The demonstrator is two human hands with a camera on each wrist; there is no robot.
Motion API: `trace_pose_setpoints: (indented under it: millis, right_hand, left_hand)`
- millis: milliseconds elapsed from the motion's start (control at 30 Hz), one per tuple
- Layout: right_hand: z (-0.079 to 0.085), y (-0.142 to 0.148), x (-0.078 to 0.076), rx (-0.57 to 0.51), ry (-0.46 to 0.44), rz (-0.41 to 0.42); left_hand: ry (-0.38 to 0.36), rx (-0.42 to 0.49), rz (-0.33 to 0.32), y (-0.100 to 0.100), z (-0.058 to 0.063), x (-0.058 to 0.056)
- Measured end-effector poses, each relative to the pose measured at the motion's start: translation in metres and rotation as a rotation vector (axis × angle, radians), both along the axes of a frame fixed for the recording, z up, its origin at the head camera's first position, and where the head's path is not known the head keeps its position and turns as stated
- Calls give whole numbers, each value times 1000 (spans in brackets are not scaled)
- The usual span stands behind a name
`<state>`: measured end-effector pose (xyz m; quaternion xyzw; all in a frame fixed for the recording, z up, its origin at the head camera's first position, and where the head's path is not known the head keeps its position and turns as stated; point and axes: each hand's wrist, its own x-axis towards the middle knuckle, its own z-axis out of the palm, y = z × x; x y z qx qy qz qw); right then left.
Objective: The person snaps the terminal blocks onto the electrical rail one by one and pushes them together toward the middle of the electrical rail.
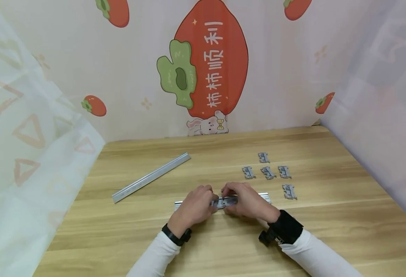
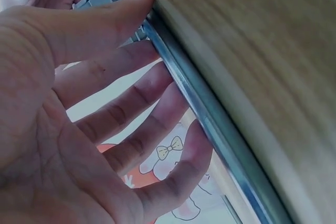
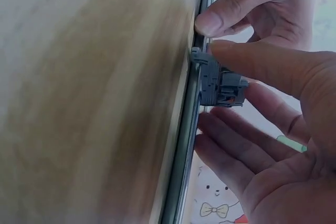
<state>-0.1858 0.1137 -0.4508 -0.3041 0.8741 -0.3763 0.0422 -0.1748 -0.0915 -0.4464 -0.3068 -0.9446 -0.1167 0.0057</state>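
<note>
A slotted metal DIN rail [image 1: 265, 197] lies crosswise on the table under both hands. My left hand [image 1: 196, 206] pinches the rail's edge between thumb and fingers; the other fingertips rest along the rail [image 2: 205, 108] in the left wrist view. Just to the right, my right hand [image 1: 246, 200] pinches a grey terminal block [image 3: 220, 82] between thumb and index finger. In the right wrist view this block stands upright against the rail, one foot over its near edge. Whether it is seated on the far edge is hidden by fingers.
A second, longer metal rail [image 1: 151, 177] lies slanted at the back left of the wooden table [image 1: 223, 250]. Several loose grey terminal blocks [image 1: 268, 173] are spread at the right, beyond my right hand. A printed curtain [image 1: 130, 77] hangs behind the table and along its sides.
</note>
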Motion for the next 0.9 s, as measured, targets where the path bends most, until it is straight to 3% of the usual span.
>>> trace_pose_setpoints:
  millis: [900]
  right_hand:
    - [-8,-4,-1,-65,60,32]
  left_hand:
    - [-14,10,3,1,1,0]
